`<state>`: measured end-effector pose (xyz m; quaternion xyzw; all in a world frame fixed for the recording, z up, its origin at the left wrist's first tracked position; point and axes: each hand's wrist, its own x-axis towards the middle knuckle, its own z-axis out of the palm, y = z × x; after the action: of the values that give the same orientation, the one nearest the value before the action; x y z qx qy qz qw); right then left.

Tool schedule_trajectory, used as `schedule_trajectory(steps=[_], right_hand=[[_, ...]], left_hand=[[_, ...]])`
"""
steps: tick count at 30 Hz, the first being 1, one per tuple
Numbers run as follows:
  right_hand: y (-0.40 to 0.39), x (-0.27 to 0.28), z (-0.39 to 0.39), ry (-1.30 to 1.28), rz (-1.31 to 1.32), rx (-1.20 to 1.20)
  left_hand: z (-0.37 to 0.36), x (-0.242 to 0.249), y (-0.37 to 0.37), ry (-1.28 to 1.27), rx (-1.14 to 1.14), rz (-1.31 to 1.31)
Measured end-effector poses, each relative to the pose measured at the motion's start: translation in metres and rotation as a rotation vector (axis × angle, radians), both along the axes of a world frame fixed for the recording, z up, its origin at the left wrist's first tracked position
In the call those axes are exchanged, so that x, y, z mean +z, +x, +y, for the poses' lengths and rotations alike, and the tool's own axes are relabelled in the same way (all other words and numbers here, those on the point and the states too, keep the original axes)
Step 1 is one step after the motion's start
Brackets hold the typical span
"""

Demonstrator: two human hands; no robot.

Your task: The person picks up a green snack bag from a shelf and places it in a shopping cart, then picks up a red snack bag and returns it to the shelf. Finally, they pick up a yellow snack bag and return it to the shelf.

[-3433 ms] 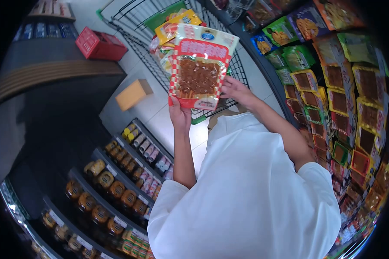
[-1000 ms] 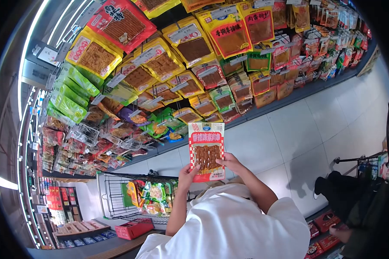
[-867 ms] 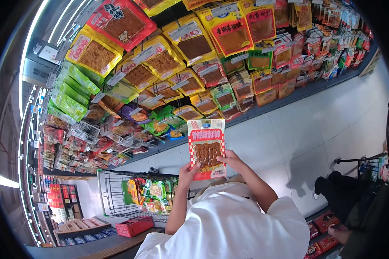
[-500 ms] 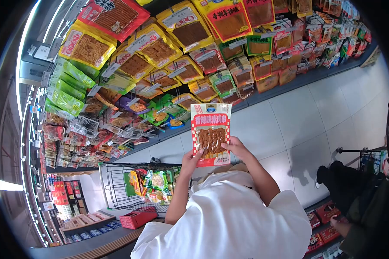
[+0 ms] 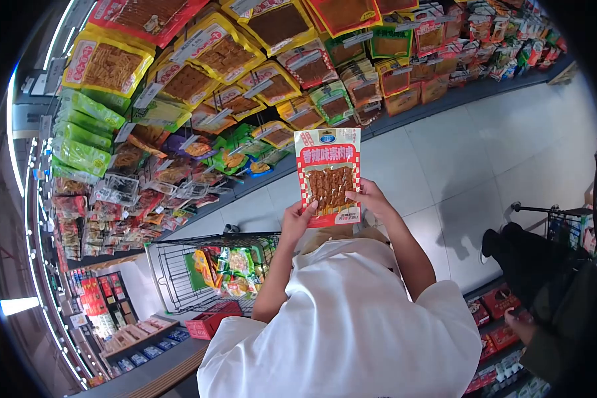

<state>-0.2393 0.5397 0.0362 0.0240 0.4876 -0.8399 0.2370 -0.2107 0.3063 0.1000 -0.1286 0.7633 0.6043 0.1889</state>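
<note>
A red and white snack packet (image 5: 329,178) with a clear window showing brown skewered pieces is held upright in front of me. My left hand (image 5: 300,219) grips its lower left edge, thumb on the front. On the lower right edge, my right hand (image 5: 370,197) pinches it the same way. The fingers behind the packet are hidden. Beyond the packet, a rack of hanging snack packets (image 5: 265,86) in yellow, red and green fills the upper part of the view.
A wire shopping cart (image 5: 172,268) with several colourful packets inside stands at my left. A red box (image 5: 213,322) lies by a counter. Another person in dark clothing (image 5: 544,265) is at the right, near a second cart (image 5: 567,225). Tiled floor (image 5: 471,152) runs between.
Both hands and the packet appear a little higher in view. The shelf has shifted up and left as the camera turned. The grip looks the same.
</note>
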Motion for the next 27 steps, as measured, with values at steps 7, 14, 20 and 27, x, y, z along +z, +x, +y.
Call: schedule_trajectory(steps=[7,14,20,27], right_hand=[[-0.036,0.011,0.017,0.222,-0.040,-0.107],[-0.099,0.022,0.034,0.457,-0.009,-0.233],[-0.164,-0.006,0.028,0.526,-0.016,-0.374],[-0.223,-0.027,0.027,0.554,-0.049,-0.471]], left_hand=[[0.009,-0.034,-0.061,0.138,-0.061,-0.017],[0.016,-0.062,-0.167,0.253,-0.175,0.096],[0.011,-0.051,-0.243,0.326,-0.075,0.197],[0.012,-0.031,-0.297,0.331,0.007,0.265]])
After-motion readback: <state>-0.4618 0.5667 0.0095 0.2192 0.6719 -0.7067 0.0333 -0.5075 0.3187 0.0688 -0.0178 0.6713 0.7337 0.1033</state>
